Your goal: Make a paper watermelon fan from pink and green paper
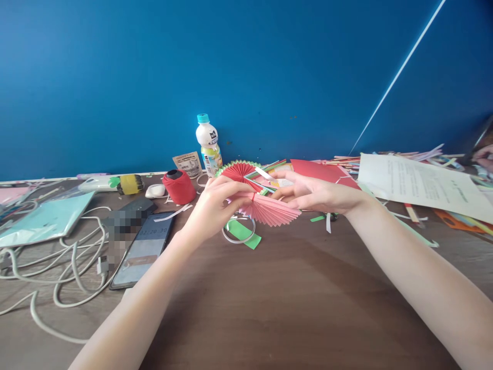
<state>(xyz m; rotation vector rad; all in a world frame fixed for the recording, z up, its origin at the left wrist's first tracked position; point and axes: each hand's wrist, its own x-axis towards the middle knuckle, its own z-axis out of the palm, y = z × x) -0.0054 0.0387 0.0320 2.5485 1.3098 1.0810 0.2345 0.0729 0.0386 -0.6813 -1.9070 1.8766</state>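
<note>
A pink pleated paper fan (pixel 267 209) is held up above the desk between both hands. My left hand (pixel 219 200) pinches it near its gathered middle, thumb on the front. On its right end, my right hand (pixel 308 191) grips the pleats between thumb and fingers. Just behind is a red pleated paper rosette (pixel 241 172) with a green scalloped edge, partly covered by my left hand. Below the fan, a green paper strip (pixel 248 236) and a roll of tape (pixel 231 239) seen as a pale ring lie on the desk.
To the left stand a red thread spool (pixel 179 187) and a drink bottle (pixel 208 144). A phone (pixel 144 252) and white cables (pixel 73 267) lie nearer. Red paper (pixel 323 172) and a printed sheet (pixel 419 185) are at the right. Another person's hand (pixel 484 155) shows at the far right edge.
</note>
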